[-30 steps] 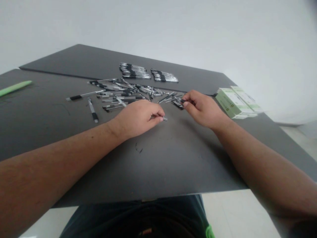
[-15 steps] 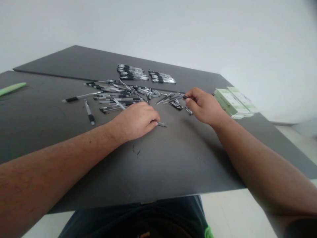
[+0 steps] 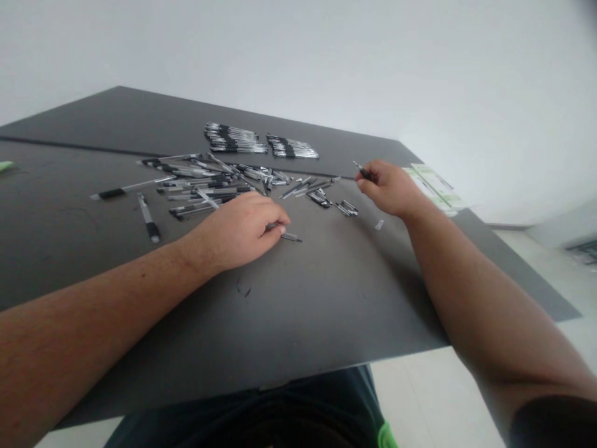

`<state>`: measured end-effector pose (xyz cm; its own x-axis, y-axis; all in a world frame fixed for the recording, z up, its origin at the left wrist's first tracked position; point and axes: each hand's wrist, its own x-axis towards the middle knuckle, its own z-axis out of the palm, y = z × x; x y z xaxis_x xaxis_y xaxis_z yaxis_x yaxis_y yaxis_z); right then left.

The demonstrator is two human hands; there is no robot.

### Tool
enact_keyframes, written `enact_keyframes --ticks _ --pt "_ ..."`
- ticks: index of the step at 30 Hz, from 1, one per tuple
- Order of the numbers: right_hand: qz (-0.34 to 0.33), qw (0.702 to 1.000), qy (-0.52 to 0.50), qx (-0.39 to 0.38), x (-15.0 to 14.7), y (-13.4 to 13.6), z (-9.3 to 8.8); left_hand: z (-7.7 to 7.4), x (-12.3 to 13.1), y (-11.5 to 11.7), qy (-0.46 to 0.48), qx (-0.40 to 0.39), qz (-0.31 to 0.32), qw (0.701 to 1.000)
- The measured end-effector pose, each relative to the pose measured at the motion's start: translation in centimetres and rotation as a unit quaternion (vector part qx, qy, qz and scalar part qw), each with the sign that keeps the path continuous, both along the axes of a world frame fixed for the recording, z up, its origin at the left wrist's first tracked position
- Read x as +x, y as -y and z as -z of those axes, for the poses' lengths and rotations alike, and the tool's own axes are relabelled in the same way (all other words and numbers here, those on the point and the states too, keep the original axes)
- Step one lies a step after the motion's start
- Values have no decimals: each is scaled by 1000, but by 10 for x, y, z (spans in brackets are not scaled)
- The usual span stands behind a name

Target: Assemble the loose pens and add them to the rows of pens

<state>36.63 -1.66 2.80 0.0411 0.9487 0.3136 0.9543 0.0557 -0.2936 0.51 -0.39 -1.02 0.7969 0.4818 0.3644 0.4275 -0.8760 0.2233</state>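
Note:
My left hand (image 3: 242, 229) rests on the dark table (image 3: 303, 298), fingers closed on a pen body (image 3: 290, 236) whose tip sticks out to the right. Further right, my right hand (image 3: 389, 186) is raised a little and pinches a small black pen cap (image 3: 361, 169). A loose heap of black and clear pens (image 3: 209, 183) lies just beyond my left hand. A few loose caps (image 3: 347, 208) lie between the two hands.
Two neat rows of pens (image 3: 261, 142) lie at the far side. Green and white boxes (image 3: 436, 185) sit behind my right hand near the table's right edge. A green object (image 3: 5, 166) lies at the far left. A small white scrap (image 3: 379, 224) lies under my right wrist.
My right hand has lifted from the pile of caps with one cap pinched and moved right. My left hand has stayed on the pen body. The view has turned to the right.

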Motion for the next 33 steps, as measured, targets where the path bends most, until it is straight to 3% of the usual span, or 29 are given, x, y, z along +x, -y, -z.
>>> enact_keyframes --ticks 9,16,28,33 --pt "-68 977 84 -183 10 3 -11 -1 -1 0 -15 -8 -10 1000" --pt "-102 961 118 -227 5 3 -9 1 -1 -2 -9 3 -2 1000" --pt "-68 954 185 -226 0 -1 -6 1 -2 -2 -17 -5 -5 1000" --pt "-71 982 77 -155 -9 8 -14 -2 -2 1 3 -15 -8 1000"
